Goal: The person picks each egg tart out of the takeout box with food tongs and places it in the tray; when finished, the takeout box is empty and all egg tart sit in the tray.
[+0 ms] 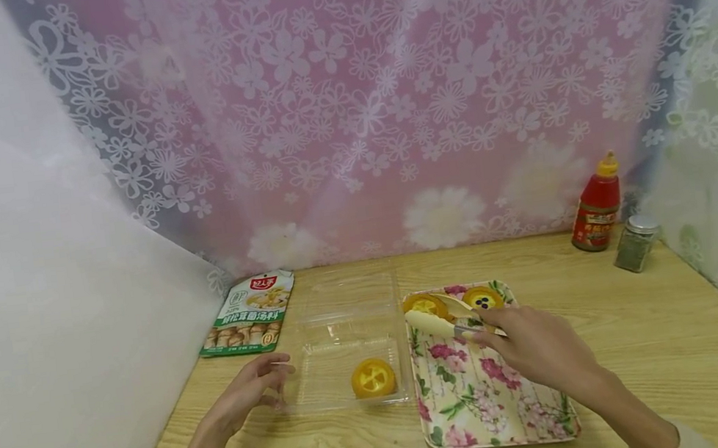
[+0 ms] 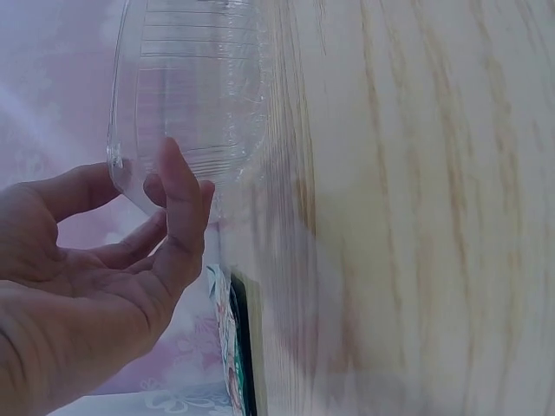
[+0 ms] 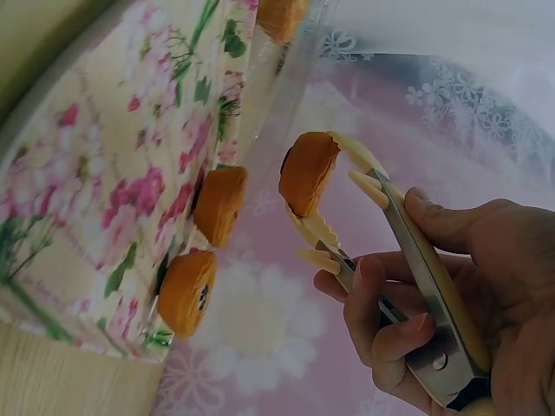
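Observation:
My right hand grips a pair of tongs with metal arms and pale yellow tips. Between the tips an orange-yellow tart is held above the flowered tray. On the far end of that tray sit two more tarts, one dotted with dark berries and one plainer. A clear plastic box lies left of the tray with its lid folded back. Inside its front right corner is another tart. My left hand has loosely bent fingers, fingertips right at the box's left edge.
A green and white food packet lies at the back left. At the back right stand a red sauce bottle with a yellow cap and a small spice jar. Flowered curtains border the wooden table.

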Motion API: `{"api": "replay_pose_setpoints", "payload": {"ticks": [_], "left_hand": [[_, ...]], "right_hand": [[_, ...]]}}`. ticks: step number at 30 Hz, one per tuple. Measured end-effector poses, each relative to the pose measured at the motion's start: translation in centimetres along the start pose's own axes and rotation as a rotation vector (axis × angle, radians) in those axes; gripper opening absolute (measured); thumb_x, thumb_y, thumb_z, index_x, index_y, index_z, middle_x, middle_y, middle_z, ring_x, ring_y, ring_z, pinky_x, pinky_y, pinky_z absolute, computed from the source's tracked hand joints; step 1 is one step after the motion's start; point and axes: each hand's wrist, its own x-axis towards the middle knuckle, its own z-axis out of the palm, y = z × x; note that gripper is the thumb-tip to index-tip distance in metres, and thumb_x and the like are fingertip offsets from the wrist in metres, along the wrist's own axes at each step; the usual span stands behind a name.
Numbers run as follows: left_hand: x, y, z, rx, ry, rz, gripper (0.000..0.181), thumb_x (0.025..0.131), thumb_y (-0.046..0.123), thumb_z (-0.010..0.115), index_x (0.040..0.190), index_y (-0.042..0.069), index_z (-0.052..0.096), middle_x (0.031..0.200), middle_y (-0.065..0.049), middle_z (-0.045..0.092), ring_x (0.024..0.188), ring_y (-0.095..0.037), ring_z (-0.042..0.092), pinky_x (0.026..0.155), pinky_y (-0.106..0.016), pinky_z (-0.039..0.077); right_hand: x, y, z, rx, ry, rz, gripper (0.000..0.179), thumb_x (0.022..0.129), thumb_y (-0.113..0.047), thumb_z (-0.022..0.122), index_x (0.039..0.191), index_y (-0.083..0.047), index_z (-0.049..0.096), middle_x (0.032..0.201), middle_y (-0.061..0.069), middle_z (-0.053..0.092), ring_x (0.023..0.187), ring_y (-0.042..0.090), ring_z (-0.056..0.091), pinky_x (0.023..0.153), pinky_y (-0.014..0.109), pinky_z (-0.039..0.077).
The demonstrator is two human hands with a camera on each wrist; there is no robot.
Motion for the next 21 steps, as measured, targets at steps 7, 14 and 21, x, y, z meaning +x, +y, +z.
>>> {"api": "replay_pose_setpoints", "payload": {"ticks": [7, 14, 21], "left_hand": [[0.5, -0.2, 0.0, 0.010, 0.052, 0.008, 0.054, 0.111, 0.020, 0.052, 0.152, -0.012, 0.036, 0.143, -0.035, 0.048, 0.078, -0.021, 0.059, 0.070, -0.040, 0.060], [0.8, -0.4, 0.4, 0.003, 0.085, 0.017, 0.054, 0.110, 0.022, 0.054, 0.150, -0.012, 0.039, 0.118, -0.023, 0.057, 0.071, -0.019, 0.058, 0.068, -0.040, 0.060], [1.2, -0.4, 0.7, 0.005, 0.157, 0.001, 0.047, 0.110, 0.018, 0.054, 0.148, -0.009, 0.046, 0.115, -0.020, 0.057, 0.078, -0.023, 0.059, 0.066, -0.039, 0.058]], "right_hand": [[-1.3, 1.4, 0.4, -0.019, -0.012, 0.036, 0.047, 0.100, -0.045, 0.068, 0.132, -0.010, 0.072, 0.072, -0.008, 0.062, 0.053, 0.009, 0.044, 0.047, 0.029, 0.033], [-2.4, 2.4, 0.9, -0.037, -0.042, 0.080, 0.050, 0.098, -0.044, 0.070, 0.134, -0.010, 0.072, 0.062, -0.009, 0.051, 0.051, 0.010, 0.038, 0.045, 0.028, 0.028], [-3.0, 3.3, 1.6, -0.038, -0.063, 0.094, 0.048, 0.096, -0.047, 0.071, 0.127, -0.010, 0.074, 0.079, -0.008, 0.068, 0.053, 0.010, 0.043, 0.046, 0.029, 0.031]]}}
